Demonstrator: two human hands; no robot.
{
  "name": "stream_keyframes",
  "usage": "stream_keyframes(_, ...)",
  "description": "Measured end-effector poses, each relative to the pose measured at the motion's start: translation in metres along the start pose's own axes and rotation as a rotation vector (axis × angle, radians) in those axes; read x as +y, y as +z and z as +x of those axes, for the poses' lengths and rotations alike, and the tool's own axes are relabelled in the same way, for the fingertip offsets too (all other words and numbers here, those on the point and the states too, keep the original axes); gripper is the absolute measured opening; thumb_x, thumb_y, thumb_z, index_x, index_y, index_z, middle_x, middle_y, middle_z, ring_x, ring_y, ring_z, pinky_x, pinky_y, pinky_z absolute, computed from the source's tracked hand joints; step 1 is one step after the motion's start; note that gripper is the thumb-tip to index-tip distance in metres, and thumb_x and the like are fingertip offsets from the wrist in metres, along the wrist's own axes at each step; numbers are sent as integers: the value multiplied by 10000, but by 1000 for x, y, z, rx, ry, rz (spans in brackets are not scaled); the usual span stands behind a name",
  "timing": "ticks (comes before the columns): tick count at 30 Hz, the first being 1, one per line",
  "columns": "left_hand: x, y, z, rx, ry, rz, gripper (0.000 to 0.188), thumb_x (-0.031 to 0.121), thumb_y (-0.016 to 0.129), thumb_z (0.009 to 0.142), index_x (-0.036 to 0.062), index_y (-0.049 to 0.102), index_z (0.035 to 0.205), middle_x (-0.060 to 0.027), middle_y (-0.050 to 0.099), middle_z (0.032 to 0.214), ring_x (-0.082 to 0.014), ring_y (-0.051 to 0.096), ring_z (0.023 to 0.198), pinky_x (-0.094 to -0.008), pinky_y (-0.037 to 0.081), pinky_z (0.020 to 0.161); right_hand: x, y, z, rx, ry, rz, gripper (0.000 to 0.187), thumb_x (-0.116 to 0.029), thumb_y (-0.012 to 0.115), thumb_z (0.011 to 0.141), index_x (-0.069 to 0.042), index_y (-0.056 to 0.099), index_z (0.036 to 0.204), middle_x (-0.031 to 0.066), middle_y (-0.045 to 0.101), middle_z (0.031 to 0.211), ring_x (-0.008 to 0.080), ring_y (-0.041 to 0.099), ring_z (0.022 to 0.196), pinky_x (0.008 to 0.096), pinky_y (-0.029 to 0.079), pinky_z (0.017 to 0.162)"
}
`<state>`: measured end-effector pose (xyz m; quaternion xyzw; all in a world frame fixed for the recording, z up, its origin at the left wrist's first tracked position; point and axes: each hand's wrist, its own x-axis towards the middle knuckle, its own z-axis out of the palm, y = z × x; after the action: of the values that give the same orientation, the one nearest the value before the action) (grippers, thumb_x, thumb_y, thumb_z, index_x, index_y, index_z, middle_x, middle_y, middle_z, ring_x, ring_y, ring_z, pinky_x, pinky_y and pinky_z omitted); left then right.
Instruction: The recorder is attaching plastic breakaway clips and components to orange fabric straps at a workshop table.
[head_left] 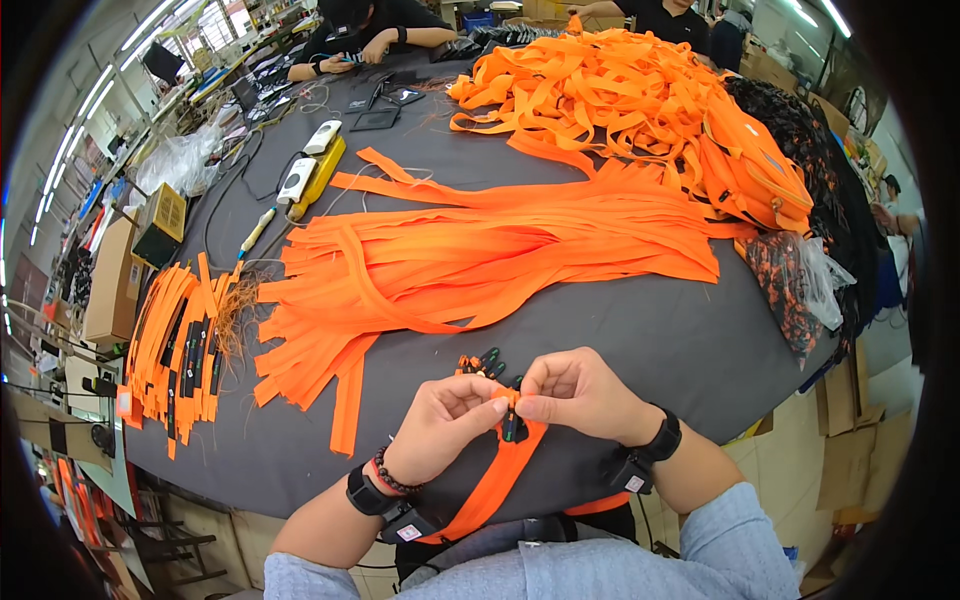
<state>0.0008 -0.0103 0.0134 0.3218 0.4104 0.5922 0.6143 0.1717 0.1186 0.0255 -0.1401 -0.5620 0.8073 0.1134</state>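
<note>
While our left hand (447, 416) and right hand (582, 398) are pinching an orange strap (503, 482) in their fingers, its length is slanting from the black clip (513, 430) leftward toward us.

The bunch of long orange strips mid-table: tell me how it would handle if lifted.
The bunch would probably sag: one loose strip on top lies in a curve. It may splay rather than hold together, since the ends at its left fan out unevenly. Each strip looks light, being thin and flat.
</note>
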Motion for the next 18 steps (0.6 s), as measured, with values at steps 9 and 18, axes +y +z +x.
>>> stream_keyframes(9,8,1,2,17,24,85,120,42,620,909,-45,637,990,-45,650,943,-80,599,843,-216,486,746,9,3,0,125,-127,-33,142,-104,702,872,-9,606,915,16,639,834,57,583,735,211,482,687)
stream_keyframes(18,5,6,1,52,101,74,143,24,612,913,-52,659,1024,-65,648,987,-93,601,881,-219,481,775,17,6,3,186,-538,-377,212,-48,704,846,-23,650,1049,55,663,905,107,608,767,237,488,712)
